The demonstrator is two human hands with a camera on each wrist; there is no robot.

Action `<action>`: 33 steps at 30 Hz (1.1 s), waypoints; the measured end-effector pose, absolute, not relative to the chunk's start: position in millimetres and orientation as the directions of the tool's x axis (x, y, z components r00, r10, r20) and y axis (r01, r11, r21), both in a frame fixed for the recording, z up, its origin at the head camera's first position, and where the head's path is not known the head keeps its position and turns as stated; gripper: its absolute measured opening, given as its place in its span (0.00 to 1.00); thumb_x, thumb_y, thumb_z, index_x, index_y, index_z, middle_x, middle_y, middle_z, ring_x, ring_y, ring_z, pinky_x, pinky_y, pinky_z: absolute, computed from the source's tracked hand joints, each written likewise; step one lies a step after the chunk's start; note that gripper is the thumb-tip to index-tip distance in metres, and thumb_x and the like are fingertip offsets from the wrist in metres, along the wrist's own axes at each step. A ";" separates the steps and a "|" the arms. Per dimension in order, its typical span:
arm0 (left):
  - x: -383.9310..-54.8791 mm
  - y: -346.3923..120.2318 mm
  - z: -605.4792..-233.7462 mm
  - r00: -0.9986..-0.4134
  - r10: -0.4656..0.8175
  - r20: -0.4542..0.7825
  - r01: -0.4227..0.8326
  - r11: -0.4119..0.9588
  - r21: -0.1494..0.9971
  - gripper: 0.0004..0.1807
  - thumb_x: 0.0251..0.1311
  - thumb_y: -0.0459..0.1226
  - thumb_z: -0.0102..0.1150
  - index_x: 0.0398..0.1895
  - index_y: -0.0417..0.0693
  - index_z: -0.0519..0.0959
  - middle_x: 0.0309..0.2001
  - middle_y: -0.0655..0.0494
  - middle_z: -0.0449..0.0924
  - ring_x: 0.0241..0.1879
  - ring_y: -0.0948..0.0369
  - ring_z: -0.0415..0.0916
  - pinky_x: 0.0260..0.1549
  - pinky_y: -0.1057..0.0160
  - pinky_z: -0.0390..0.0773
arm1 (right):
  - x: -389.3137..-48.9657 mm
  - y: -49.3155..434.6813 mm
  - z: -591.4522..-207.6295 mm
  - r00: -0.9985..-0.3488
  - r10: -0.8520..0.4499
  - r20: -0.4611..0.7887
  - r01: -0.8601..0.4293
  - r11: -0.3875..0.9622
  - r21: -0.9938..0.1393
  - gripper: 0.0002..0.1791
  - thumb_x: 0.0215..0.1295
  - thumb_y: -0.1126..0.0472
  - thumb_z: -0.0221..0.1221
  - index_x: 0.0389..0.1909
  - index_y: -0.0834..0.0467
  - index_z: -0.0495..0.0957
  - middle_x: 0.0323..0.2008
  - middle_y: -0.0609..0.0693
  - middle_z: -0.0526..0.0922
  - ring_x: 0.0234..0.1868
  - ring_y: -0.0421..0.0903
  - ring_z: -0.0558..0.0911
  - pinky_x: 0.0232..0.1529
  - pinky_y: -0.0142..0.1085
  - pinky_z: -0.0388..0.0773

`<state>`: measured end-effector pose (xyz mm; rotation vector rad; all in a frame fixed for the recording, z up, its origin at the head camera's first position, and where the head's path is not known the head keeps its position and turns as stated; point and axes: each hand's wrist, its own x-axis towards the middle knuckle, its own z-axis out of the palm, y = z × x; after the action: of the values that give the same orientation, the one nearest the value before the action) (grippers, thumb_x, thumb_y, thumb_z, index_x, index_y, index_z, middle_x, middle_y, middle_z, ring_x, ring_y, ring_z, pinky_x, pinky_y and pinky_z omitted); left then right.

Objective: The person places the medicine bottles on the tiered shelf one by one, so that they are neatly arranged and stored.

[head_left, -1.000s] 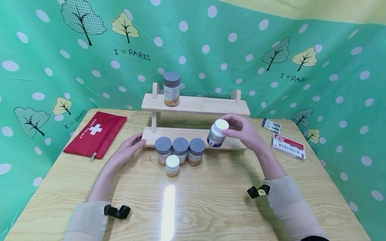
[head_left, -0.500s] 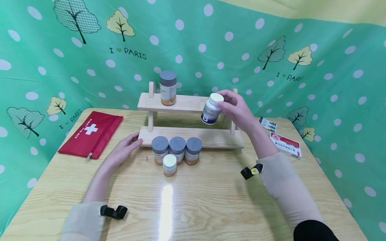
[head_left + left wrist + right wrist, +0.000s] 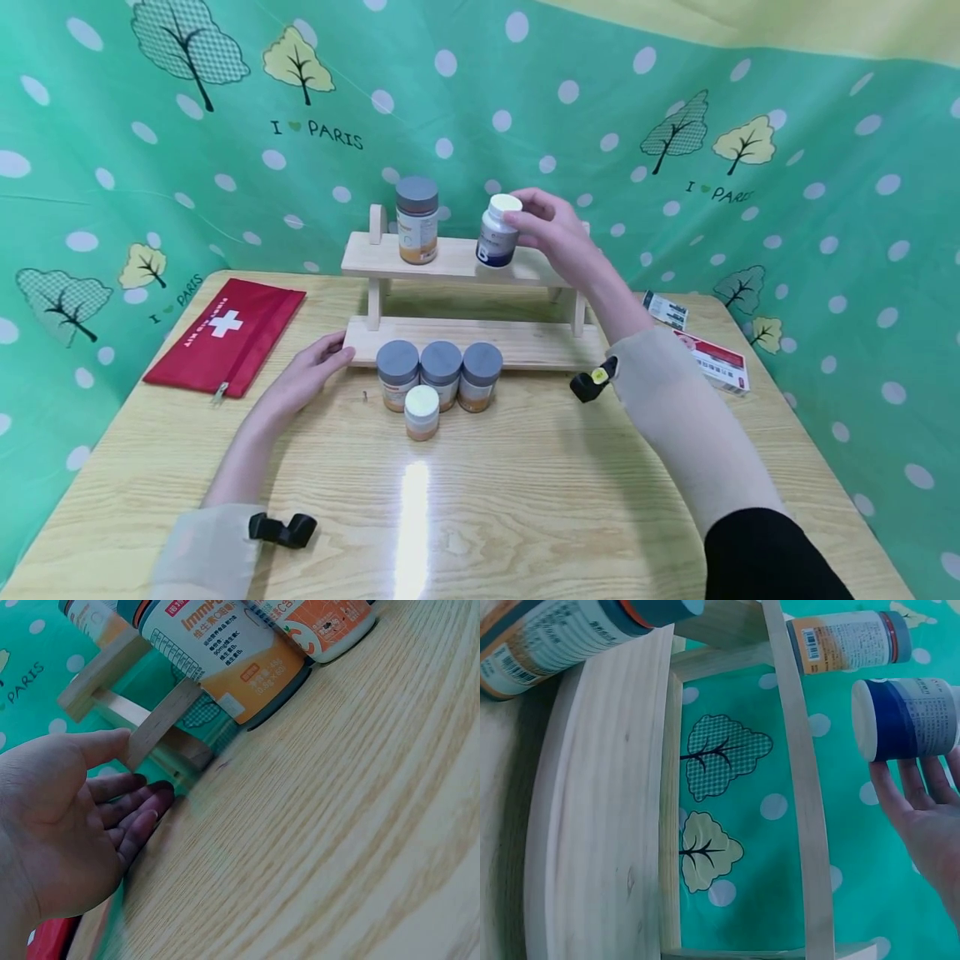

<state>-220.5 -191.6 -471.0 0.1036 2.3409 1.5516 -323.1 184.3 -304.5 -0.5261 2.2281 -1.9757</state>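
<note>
Bottle [image 3: 496, 239] gripped in the right hand [image 3: 553, 223] seems mid-placing, needing lowering onto the shelf [image 3: 456, 257] the relaxed left hand [image 3: 310, 373] touches.

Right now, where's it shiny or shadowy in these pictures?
Head view: white glare streak on the table, soft shadow beside the right sleeve; left wrist view: the fingertips of the left hand look dark; right wrist view: shaded table beside the shelf.

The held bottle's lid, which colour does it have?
The lid is white, clearest in the head view.
</note>
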 end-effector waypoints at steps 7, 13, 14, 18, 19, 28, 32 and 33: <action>-219.4 -191.2 -470.7 -0.942 0.240 -0.235 -0.121 0.410 0.904 0.47 0.76 0.59 0.48 0.84 0.42 0.45 0.80 0.34 0.53 0.81 0.38 0.48 0.79 0.35 0.52 | -338.2 175.9 -309.2 -0.947 -0.304 0.108 -0.143 0.096 -0.985 0.19 0.71 0.58 0.62 0.59 0.57 0.76 0.57 0.50 0.79 0.62 0.48 0.78 0.66 0.49 0.79; -218.1 -190.8 -469.6 -0.943 0.242 -0.229 -0.116 0.408 0.906 0.46 0.76 0.58 0.48 0.83 0.41 0.46 0.80 0.34 0.53 0.81 0.38 0.49 0.79 0.36 0.52 | -340.7 172.6 -315.1 -0.949 -0.300 0.091 -0.131 0.114 -0.985 0.18 0.69 0.57 0.63 0.57 0.56 0.76 0.57 0.50 0.79 0.62 0.48 0.77 0.67 0.50 0.78; -218.2 -190.9 -469.7 -0.943 0.242 -0.228 -0.115 0.407 0.906 0.46 0.76 0.58 0.48 0.83 0.41 0.46 0.80 0.34 0.53 0.81 0.38 0.49 0.79 0.36 0.52 | -341.0 172.0 -315.7 -0.950 -0.300 0.090 -0.131 0.118 -0.984 0.18 0.69 0.57 0.64 0.57 0.56 0.76 0.57 0.50 0.79 0.62 0.48 0.77 0.67 0.51 0.78; -218.5 -191.4 -470.1 -0.943 0.242 -0.226 -0.114 0.403 0.908 0.46 0.76 0.58 0.48 0.84 0.41 0.45 0.80 0.34 0.53 0.81 0.38 0.49 0.79 0.36 0.52 | -342.6 170.0 -317.7 -0.950 -0.299 0.086 -0.130 0.132 -0.983 0.20 0.69 0.56 0.64 0.58 0.56 0.76 0.57 0.50 0.79 0.63 0.48 0.77 0.67 0.50 0.78; -218.6 -191.6 -470.3 -0.944 0.243 -0.225 -0.113 0.403 0.908 0.46 0.76 0.58 0.48 0.84 0.41 0.45 0.80 0.34 0.53 0.81 0.38 0.49 0.79 0.36 0.52 | -343.1 169.9 -318.2 -0.950 -0.299 0.085 -0.131 0.134 -0.982 0.20 0.69 0.56 0.64 0.59 0.56 0.76 0.57 0.50 0.79 0.63 0.48 0.77 0.67 0.50 0.78; -219.2 -191.4 -470.5 -0.943 0.242 -0.226 -0.114 0.404 0.908 0.46 0.76 0.58 0.48 0.83 0.41 0.46 0.80 0.34 0.53 0.80 0.38 0.49 0.79 0.36 0.52 | -343.4 171.2 -322.0 -0.951 -0.299 0.079 -0.128 0.150 -0.980 0.20 0.69 0.56 0.64 0.59 0.56 0.76 0.58 0.50 0.79 0.64 0.48 0.77 0.68 0.51 0.77; -219.2 -191.0 -470.3 -0.944 0.238 -0.229 -0.117 0.405 0.907 0.46 0.76 0.58 0.48 0.83 0.41 0.46 0.80 0.34 0.53 0.81 0.38 0.49 0.79 0.36 0.52 | -343.9 172.1 -323.6 -0.951 -0.297 0.079 -0.127 0.144 -0.981 0.20 0.69 0.57 0.64 0.59 0.57 0.76 0.57 0.50 0.79 0.63 0.48 0.77 0.68 0.51 0.78; -219.1 -190.9 -470.1 -0.944 0.238 -0.229 -0.117 0.408 0.906 0.46 0.76 0.57 0.48 0.83 0.41 0.46 0.80 0.34 0.53 0.81 0.38 0.49 0.79 0.36 0.52 | -344.2 172.1 -323.9 -0.951 -0.297 0.080 -0.127 0.143 -0.981 0.20 0.69 0.57 0.64 0.59 0.56 0.76 0.57 0.50 0.79 0.63 0.48 0.77 0.68 0.51 0.78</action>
<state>-219.1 -190.9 -470.1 0.1044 2.3470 1.5482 -344.2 172.1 -323.9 -0.4247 2.2706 -1.9269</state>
